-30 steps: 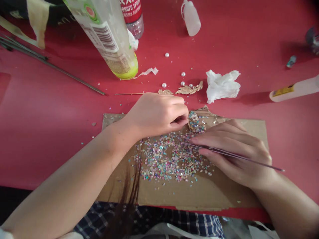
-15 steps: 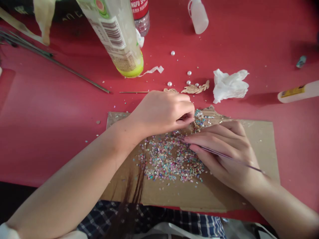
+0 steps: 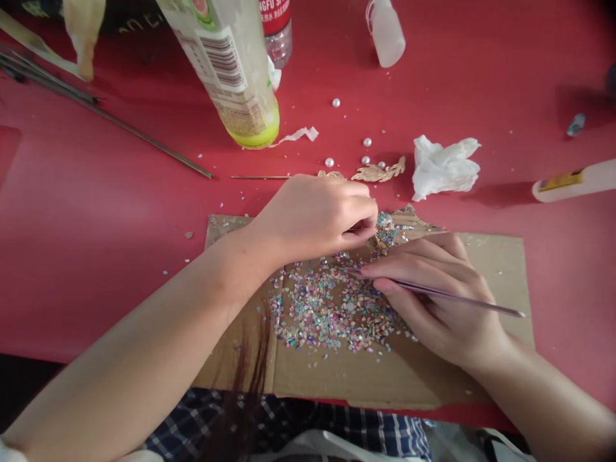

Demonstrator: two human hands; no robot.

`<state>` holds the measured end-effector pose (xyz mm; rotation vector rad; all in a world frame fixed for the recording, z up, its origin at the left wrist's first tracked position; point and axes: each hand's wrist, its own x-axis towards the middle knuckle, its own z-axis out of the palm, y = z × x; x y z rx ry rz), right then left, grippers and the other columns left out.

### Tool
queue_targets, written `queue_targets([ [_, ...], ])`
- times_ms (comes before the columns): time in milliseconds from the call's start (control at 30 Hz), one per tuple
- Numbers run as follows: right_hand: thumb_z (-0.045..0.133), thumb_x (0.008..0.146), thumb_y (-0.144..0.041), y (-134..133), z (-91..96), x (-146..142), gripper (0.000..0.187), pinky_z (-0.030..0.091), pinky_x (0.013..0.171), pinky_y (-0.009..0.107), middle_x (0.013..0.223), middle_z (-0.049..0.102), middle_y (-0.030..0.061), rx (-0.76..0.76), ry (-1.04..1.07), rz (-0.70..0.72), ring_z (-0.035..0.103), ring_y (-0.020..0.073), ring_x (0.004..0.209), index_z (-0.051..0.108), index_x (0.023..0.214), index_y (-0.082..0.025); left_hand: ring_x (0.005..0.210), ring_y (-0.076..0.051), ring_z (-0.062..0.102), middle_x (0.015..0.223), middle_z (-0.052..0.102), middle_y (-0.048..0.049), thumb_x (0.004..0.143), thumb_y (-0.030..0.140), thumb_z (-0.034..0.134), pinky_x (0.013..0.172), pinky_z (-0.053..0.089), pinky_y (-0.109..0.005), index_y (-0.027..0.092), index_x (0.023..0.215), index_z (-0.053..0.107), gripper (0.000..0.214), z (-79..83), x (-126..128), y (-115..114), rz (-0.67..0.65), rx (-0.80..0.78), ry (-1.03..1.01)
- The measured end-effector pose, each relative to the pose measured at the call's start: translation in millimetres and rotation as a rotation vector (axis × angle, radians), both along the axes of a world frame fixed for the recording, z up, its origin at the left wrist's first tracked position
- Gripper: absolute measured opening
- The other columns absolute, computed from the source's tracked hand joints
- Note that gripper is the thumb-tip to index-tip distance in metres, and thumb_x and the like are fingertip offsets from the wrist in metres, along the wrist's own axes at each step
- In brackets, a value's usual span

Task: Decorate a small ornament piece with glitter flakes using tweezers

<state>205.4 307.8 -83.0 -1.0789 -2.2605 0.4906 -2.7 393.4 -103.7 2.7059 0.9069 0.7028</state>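
My left hand [image 3: 315,215] is closed in a pinch on a small gold ornament [image 3: 385,229] partly covered with coloured chips, at the far edge of a cardboard sheet [image 3: 495,256]. My right hand [image 3: 440,298] is closed on thin metal tweezers [image 3: 433,292]; their tips point left into a pile of iridescent shell chips [image 3: 332,308] spread on the cardboard. The tweezers' tips lie just below the ornament.
On the red table [image 3: 96,224]: a large tilted drink bottle [image 3: 231,70], a water bottle [image 3: 276,29], a small squeeze bottle [image 3: 386,32], a crumpled tissue [image 3: 445,167], a glue tube [image 3: 575,181], gold leaf pieces [image 3: 378,171], loose pearls [image 3: 335,102], long metal rods [image 3: 110,122].
My right hand has drawn the tweezers a little along the chip pile beneath the ornament. My left hand keeps its pinch. The view has shifted slightly.
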Motion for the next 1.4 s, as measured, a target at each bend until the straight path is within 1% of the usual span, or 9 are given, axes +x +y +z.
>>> queue_targets([
  [100, 0.059, 0.103, -0.016, 0.1, -0.9, 0.1, 0.015, 0.043, 0.08, 0.04, 0.083, 0.079, -0.0011, -0.005, -0.011, -0.002, 0.071, 0.0175, 0.076, 0.07, 0.097, -0.025, 0.074, -0.013, 0.067, 0.083, 0.075, 0.0014, 0.099, 0.027, 0.061, 0.059, 0.034, -0.03, 0.022, 0.083, 0.074, 0.021, 0.2, -0.4, 0.1, -0.004, 0.001, 0.001],
  [400, 0.057, 0.105, -0.019, -0.5, -0.9, 1.2, 0.015, 0.042, 0.08, 0.04, 0.08, 0.078, -0.0014, -0.021, -0.006, -0.018, 0.071, 0.0178, 0.074, 0.069, 0.099, -0.027, 0.074, -0.014, 0.067, 0.083, 0.075, 0.002, 0.098, 0.027, 0.06, 0.058, 0.035, -0.031, 0.022, 0.083, 0.074, 0.021, -0.5, -0.4, -0.3, -0.003, 0.018, -0.005],
  [667, 0.059, 0.101, -0.014, -0.2, -1.0, 2.6, 0.017, 0.043, 0.08, 0.04, 0.082, 0.08, -0.0021, -0.028, -0.006, -0.021, 0.073, 0.0178, 0.076, 0.07, 0.098, -0.026, 0.074, -0.013, 0.067, 0.085, 0.076, 0.0008, 0.098, 0.027, 0.06, 0.058, 0.034, -0.03, 0.022, 0.083, 0.074, 0.021, 0.3, 0.1, -0.5, -0.002, -0.004, 0.012],
  [1033, 0.058, 0.104, -0.018, 0.2, -0.5, 1.3, 0.016, 0.042, 0.084, 0.04, 0.083, 0.08, -0.0016, -0.042, 0.001, -0.034, 0.072, 0.0177, 0.077, 0.071, 0.099, -0.026, 0.076, -0.014, 0.069, 0.085, 0.076, 0.0015, 0.098, 0.027, 0.061, 0.058, 0.034, -0.03, 0.022, 0.084, 0.074, 0.02, 0.3, -0.6, 0.6, -0.011, -0.013, 0.011],
  [1200, 0.058, 0.105, -0.02, 0.9, -0.3, 1.6, 0.015, 0.043, 0.085, 0.041, 0.085, 0.08, -0.0011, -0.049, -0.001, -0.047, 0.071, 0.0188, 0.078, 0.07, 0.1, -0.027, 0.076, -0.014, 0.068, 0.084, 0.076, 0.0004, 0.098, 0.027, 0.06, 0.058, 0.034, -0.03, 0.022, 0.084, 0.074, 0.021, 0.5, 0.2, 0.0, -0.003, -0.007, 0.019],
  [1400, 0.055, 0.107, -0.022, 0.2, 1.2, -0.3, 0.017, 0.04, 0.084, 0.04, 0.083, 0.08, -0.0017, -0.054, -0.015, -0.012, 0.071, 0.017, 0.077, 0.07, 0.099, -0.026, 0.075, -0.014, 0.068, 0.083, 0.075, 0.0009, 0.097, 0.027, 0.062, 0.057, 0.031, -0.031, 0.022, 0.083, 0.074, 0.019, 0.7, 0.1, -0.1, 0.0, -0.003, 0.009],
])
